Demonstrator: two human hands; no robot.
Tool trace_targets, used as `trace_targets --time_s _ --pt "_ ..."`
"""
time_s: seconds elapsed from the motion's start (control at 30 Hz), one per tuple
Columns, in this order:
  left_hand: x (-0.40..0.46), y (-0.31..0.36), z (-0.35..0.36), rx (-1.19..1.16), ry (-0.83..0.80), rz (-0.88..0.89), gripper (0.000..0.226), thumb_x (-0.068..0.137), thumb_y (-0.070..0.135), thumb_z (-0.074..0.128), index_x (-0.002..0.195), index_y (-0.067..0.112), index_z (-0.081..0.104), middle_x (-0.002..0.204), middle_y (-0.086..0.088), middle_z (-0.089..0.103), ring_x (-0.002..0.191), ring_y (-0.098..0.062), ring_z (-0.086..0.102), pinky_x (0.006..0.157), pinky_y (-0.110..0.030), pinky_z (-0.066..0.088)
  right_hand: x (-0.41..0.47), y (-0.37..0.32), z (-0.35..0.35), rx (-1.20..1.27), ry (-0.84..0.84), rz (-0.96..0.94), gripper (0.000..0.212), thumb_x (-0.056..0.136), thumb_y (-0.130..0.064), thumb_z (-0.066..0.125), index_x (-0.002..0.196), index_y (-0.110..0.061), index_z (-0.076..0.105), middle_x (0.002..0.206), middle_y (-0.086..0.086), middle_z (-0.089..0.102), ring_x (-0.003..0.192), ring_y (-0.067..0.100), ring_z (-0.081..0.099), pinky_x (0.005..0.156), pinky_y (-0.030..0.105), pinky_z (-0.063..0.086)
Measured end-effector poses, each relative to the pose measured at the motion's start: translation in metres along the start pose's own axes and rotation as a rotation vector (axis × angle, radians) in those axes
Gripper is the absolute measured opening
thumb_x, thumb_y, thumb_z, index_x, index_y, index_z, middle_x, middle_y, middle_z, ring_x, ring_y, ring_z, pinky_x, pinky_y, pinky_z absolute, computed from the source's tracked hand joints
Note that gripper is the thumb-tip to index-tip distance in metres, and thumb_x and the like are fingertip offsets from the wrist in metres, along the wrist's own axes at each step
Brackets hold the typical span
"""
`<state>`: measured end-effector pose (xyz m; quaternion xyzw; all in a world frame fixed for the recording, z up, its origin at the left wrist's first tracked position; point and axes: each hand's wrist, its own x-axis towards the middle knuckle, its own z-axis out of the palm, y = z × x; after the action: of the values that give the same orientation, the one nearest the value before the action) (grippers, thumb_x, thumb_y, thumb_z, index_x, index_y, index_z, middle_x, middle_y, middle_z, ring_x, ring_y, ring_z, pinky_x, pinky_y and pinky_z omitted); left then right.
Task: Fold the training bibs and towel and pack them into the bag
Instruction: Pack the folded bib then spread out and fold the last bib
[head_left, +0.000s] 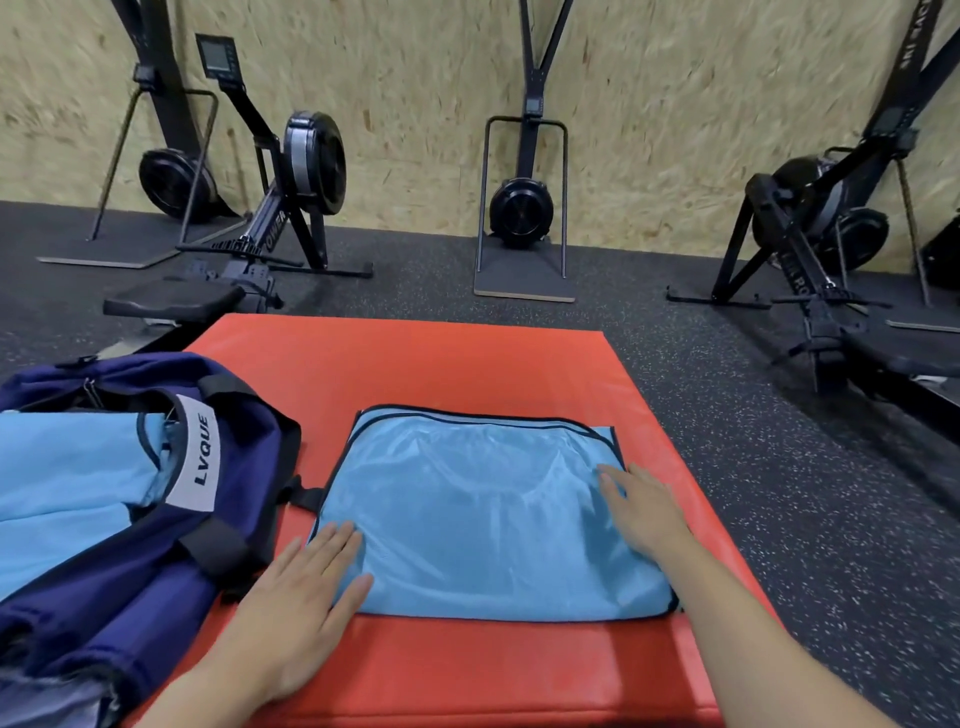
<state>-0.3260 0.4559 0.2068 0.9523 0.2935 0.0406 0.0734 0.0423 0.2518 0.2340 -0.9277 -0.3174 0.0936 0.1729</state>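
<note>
Folded light-blue mesh training bib with black trim (483, 514) lies flat on red padded vinyl mat (467, 364). Left hand (301, 597) and right hand (644, 514) both flat, fingers straight — pressing its near-left corner and right side. Navy fabric duffel bag (171, 571) just left, open — light-blue fabric inside.

Back wall (649, 104) is pale chipboard-type panel, meeting a dark speckled rubber floor (727, 441). Black rowing machines (291, 208) and upright black flywheel trainers on flat bases (522, 208) stand along it; far-right gear is blurred, prob. another rower. Red padded vinyl mat (415, 364) lies in the foreground.
</note>
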Motion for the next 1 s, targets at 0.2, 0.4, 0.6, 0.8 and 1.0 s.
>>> trace_targets --time_s 0.2,0.4,0.6,0.8,1.0 --pt "0.004 -0.007 0.002 -0.040 0.131 0.035 0.110 0.073 0.083 -0.025 0.157 0.024 0.016 0.159 0.023 0.007 0.148 0.003 -0.002 0.119 -0.023 -0.011 0.003 -0.001 -0.002 0.014 0.018 0.007 0.032 0.101 -0.026 0.036 0.090 -0.017 0.064 0.105 -0.002 0.058 0.106 0.027 0.056 0.094 0.043 0.046" --pt "-0.003 -0.001 -0.007 -0.005 0.120 0.038 0.088 0.094 0.072 -0.005 0.150 0.025 0.045 0.156 0.015 0.035 0.148 -0.004 0.019 0.118 -0.025 -0.004 -0.024 0.010 -0.013 -0.065 0.020 0.092 0.032 0.102 -0.030 0.031 0.090 -0.018 0.058 0.112 0.003 0.056 0.101 0.023 0.055 0.095 0.040 0.046" --pt "-0.017 0.006 -0.018 0.044 0.135 0.049 0.076 0.101 0.063 0.009 0.117 0.024 0.073 0.122 0.006 0.068 0.121 -0.018 0.062 0.107 -0.034 0.026 -0.075 0.023 -0.024 -0.141 -0.085 0.156 0.042 0.101 -0.039 0.032 0.110 -0.011 0.062 0.125 0.009 0.051 0.118 0.027 0.050 0.103 0.036 0.040" --pt "-0.031 0.018 -0.023 0.033 0.215 0.025 0.063 0.098 0.060 0.025 0.116 0.025 0.073 0.113 0.003 0.063 0.111 -0.021 0.059 0.094 -0.037 0.040 -0.118 0.026 -0.043 -0.155 -0.145 0.196 0.039 0.097 -0.047 0.043 0.067 -0.022 0.046 0.096 0.006 0.050 0.095 0.026 0.049 0.084 0.033 0.041" --pt "-0.028 0.024 -0.014 -0.014 0.155 -0.043 0.080 0.088 0.066 0.004 0.134 0.033 0.061 0.125 0.007 0.060 0.122 -0.016 0.055 0.096 -0.035 0.045 -0.125 0.018 -0.045 -0.126 -0.116 0.051 0.063 0.099 -0.054 0.046 0.155 -0.028 0.033 0.166 0.004 0.013 0.154 0.021 0.009 0.122 0.034 0.012"
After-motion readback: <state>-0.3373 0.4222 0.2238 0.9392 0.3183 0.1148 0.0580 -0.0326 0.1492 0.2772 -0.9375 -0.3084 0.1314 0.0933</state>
